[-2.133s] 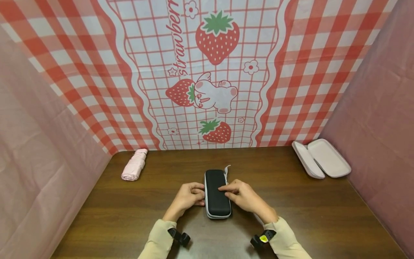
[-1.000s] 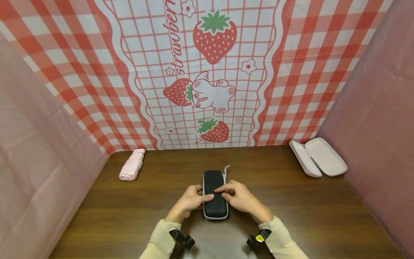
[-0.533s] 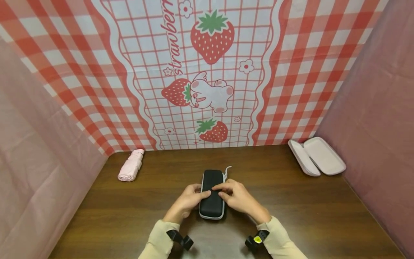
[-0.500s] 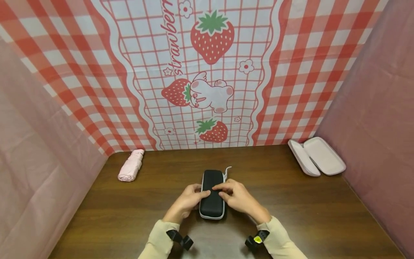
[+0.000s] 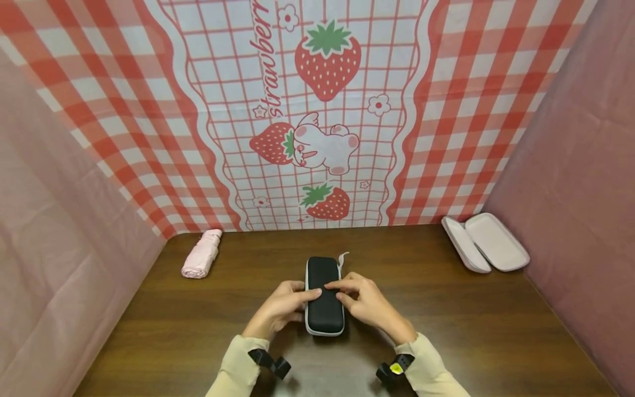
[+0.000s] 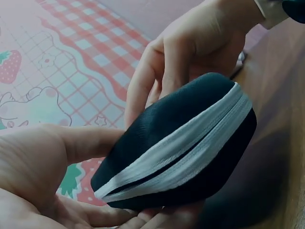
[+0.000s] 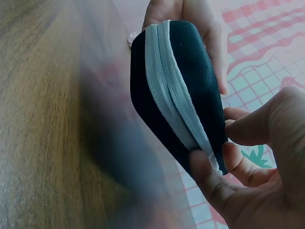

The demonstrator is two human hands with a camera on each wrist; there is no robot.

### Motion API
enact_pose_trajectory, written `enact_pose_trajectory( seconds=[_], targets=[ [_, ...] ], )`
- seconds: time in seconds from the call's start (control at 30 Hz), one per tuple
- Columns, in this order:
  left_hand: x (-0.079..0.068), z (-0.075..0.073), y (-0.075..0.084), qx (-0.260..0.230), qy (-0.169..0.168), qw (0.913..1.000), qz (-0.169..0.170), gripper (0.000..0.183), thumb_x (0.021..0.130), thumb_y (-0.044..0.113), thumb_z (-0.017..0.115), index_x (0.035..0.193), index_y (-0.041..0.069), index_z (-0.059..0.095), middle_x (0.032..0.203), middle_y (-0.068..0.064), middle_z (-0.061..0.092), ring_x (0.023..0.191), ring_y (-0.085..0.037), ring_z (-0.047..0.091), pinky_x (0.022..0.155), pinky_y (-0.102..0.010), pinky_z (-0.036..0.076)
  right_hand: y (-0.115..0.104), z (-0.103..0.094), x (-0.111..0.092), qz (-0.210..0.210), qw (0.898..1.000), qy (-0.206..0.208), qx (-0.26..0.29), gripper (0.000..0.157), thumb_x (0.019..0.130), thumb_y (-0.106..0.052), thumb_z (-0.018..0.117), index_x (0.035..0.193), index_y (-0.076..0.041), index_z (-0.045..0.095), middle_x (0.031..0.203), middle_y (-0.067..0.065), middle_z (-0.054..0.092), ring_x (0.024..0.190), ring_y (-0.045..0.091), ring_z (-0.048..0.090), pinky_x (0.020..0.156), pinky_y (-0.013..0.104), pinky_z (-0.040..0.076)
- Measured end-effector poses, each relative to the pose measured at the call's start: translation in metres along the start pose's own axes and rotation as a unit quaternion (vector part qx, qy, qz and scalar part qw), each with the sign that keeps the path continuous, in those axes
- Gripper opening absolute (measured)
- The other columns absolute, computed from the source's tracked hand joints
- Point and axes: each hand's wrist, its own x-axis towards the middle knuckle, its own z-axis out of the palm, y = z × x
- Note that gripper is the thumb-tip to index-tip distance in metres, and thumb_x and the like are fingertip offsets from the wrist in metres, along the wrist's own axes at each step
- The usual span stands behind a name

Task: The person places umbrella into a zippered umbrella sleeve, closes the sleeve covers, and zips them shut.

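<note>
A black zip case (image 5: 325, 314) with a pale grey zip band is at the middle of the table in the head view. My left hand (image 5: 280, 306) grips its left side, thumb on the top face and fingers beneath. On the right side is my right hand (image 5: 369, 303), with the forefinger across the top. In the right wrist view, a fingertip (image 7: 200, 162) of that hand presses the zip band (image 7: 164, 76) and others hold the upper face. The zip looks closed along the visible end. A white pull tab (image 5: 341, 259) sticks out at the far right corner.
A rolled pink cloth-like bundle (image 5: 202, 255) lies at the back left of the brown wooden table (image 5: 421, 275). At the back right an open white case (image 5: 498, 242) rests near the pink side curtain (image 5: 570, 193). A strawberry-print checked cloth (image 5: 322, 138) hangs behind.
My left thumb has moved from the case's side onto its top face. The case has shifted slightly left, and my right forefinger has stayed on its top.
</note>
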Motion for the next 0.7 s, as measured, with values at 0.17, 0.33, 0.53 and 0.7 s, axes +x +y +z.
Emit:
enact_pose_trajectory(
  seconds=[0.17,0.33,0.53,0.7],
  targets=[
    [-0.001,-0.003,0.002,0.014,0.011,0.9998,0.013,0.055,0.096,0.022,0.071,0.13,-0.018,0.054,0.097,-0.012,0.075,0.086,-0.019,0.074,0.076,-0.034,0.061,-0.003,-0.002,-0.001,-0.014,1.0,0.004,0.022,0.031,0.09,-0.002,0.073,0.117,-0.016,0.079,0.088,-0.002,0.063,0.074,0.004,0.055,0.065,0.023,0.05],
    [0.0,-0.006,0.003,0.019,0.019,0.9995,0.016,0.053,0.09,0.018,0.075,0.126,-0.017,0.057,0.091,-0.01,0.076,0.079,-0.016,0.074,0.073,-0.03,0.06,-0.004,-0.006,-0.001,-0.014,0.999,0.017,0.04,0.029,0.089,-0.003,0.076,0.116,-0.012,0.078,0.089,-0.002,0.064,0.077,0.005,0.058,0.068,0.024,0.053],
    [0.0,-0.007,0.003,0.003,0.01,0.9999,0.013,0.055,0.088,0.016,0.074,0.128,-0.017,0.055,0.093,-0.011,0.076,0.082,-0.017,0.074,0.073,-0.034,0.061,-0.004,-0.009,-0.001,-0.018,0.998,0.025,0.05,0.03,0.088,-0.003,0.078,0.117,-0.01,0.077,0.092,0.001,0.068,0.08,0.006,0.061,0.069,0.024,0.055],
    [0.001,-0.006,0.002,-0.018,0.008,0.9995,0.025,0.055,0.089,0.018,0.075,0.128,-0.016,0.056,0.095,-0.011,0.076,0.084,-0.019,0.075,0.074,-0.039,0.062,-0.004,-0.015,0.001,-0.024,0.997,0.037,0.057,0.034,0.087,0.0,0.078,0.12,-0.007,0.074,0.095,0.004,0.07,0.082,0.01,0.066,0.069,0.026,0.057]
  ],
)
